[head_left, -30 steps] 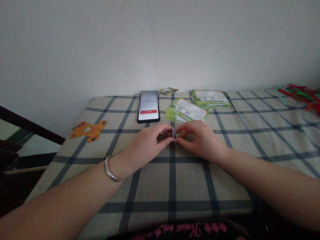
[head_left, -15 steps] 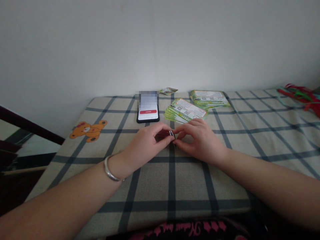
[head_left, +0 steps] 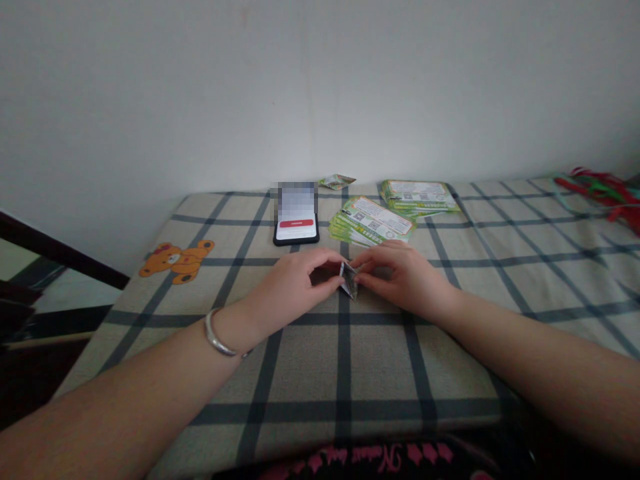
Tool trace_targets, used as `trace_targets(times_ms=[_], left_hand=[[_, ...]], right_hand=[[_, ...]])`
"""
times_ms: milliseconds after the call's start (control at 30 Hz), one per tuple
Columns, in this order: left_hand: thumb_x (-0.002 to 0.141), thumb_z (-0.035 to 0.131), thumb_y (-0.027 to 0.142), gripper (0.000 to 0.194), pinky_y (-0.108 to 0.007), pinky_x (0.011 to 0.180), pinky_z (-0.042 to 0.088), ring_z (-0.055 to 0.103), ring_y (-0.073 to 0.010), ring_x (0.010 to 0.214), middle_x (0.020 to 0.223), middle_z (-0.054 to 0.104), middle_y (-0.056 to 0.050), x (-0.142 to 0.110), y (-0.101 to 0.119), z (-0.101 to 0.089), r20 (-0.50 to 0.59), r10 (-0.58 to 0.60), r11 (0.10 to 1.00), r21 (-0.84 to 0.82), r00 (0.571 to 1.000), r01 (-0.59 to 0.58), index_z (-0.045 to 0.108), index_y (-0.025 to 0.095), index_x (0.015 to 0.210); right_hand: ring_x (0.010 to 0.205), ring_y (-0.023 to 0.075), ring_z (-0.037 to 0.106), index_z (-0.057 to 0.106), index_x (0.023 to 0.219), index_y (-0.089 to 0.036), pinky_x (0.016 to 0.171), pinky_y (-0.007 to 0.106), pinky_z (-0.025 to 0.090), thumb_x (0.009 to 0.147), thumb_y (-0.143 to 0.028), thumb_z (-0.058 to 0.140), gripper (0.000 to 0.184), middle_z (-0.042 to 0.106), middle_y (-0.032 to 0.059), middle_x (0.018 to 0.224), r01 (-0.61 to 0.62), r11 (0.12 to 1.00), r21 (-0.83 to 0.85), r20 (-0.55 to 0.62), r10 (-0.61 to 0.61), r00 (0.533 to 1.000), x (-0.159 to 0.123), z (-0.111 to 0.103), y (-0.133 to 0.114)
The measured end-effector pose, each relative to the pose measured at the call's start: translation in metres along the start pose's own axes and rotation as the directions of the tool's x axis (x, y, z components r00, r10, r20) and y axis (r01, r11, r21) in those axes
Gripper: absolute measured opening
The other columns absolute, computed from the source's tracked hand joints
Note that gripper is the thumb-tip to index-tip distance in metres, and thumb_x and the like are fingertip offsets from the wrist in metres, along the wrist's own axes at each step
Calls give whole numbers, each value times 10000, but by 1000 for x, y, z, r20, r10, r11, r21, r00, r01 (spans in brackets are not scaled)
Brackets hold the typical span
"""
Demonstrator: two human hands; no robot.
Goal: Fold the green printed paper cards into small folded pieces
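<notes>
My left hand (head_left: 293, 287) and my right hand (head_left: 405, 277) meet at the middle of a checked cloth (head_left: 350, 360). Both pinch a small folded paper piece (head_left: 349, 280), silver-grey on its visible face with a dark red part tucked under my left fingers. The piece stands on edge just above the cloth. My left wrist wears a silver bangle (head_left: 216, 335). Both hands have their fingers curled closed around the piece.
A phone (head_left: 297, 215) with a lit screen lies beyond my hands. Two stacks of green printed cards (head_left: 373, 221) (head_left: 419, 196) sit to its right, with a small folded green piece (head_left: 337, 180) by the wall. Red and green strips (head_left: 603, 189) lie at the far right. A bear print (head_left: 176, 259) marks the cloth's left.
The folded piece has turned between my fingers, now showing a wider silver face and a pointed lower corner. Both hands stay in about the same place.
</notes>
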State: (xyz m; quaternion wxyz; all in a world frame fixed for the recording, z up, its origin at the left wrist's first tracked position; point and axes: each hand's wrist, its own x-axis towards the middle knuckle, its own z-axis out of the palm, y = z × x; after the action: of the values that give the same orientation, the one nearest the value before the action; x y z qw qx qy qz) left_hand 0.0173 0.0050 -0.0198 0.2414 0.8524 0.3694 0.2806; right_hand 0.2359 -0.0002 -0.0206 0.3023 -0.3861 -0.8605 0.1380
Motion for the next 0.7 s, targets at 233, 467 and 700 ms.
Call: trace_targets(times_ms=[233, 467, 700], left_hand=[[873, 619, 206, 216, -293, 869, 484, 640, -147, 979, 1070, 701, 6, -1, -5, -5, 66, 99, 988, 113, 993, -106, 646, 220, 1086], [868, 632, 199, 229, -313, 901, 487, 638, -160, 1008, 1080, 702, -10, 1, -9, -6, 96, 179, 972, 139, 979, -191, 646, 206, 1097], [863, 621, 180, 239, -351, 947, 479, 625, -170, 1048, 1111, 694, -22, 2, -14, -9, 149, 228, 958, 140, 962, -249, 648, 222, 1097]], right_hand=[[766, 128, 616, 718, 902, -219, 741, 277, 432, 857, -226, 654, 79, 731, -9, 824, 52, 999, -5, 32, -51, 998, 0, -4, 3], [731, 124, 611, 739, 948, -216, 699, 265, 436, 874, -248, 637, 129, 719, 16, 781, 94, 996, -8, 76, -93, 993, 0, -7, 6], [771, 132, 624, 725, 997, -212, 741, 281, 455, 876, -228, 629, 156, 722, 22, 824, 140, 990, -8, 113, -138, 984, 0, -9, 7]])
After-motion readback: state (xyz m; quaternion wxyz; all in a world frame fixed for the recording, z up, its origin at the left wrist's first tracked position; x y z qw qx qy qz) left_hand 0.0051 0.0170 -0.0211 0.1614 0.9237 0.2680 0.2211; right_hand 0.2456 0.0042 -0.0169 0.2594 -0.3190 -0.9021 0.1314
